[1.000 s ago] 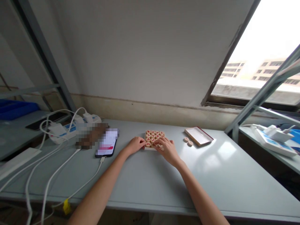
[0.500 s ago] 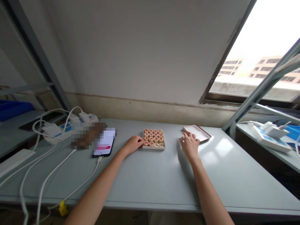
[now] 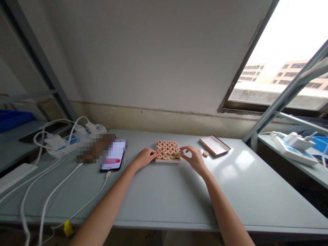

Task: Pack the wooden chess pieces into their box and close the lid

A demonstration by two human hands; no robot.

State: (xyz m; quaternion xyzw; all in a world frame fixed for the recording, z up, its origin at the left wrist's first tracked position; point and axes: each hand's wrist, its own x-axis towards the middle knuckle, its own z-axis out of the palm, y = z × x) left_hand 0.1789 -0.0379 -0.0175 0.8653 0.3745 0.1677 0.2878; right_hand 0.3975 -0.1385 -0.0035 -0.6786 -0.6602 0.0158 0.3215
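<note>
A small wooden box filled with round chess pieces printed in red and black sits mid-table. My left hand rests against the box's left edge with its fingers curled on it. My right hand is at the box's right edge, thumb and forefinger pinched on a small round chess piece. One loose chess piece lies on the grey table just right of that hand. The box's flat lid lies beyond it, upside down.
A phone with a lit screen and a white cable lies left of the box. A power strip with plugs and looping cables sits at far left. Grey shelf posts stand at both sides; chargers lie on the right-hand table.
My right hand left the box, reached to the two loose pieces by the lid, and came back to the box's right edge. Only one loose piece now lies there. The left hand stayed.
</note>
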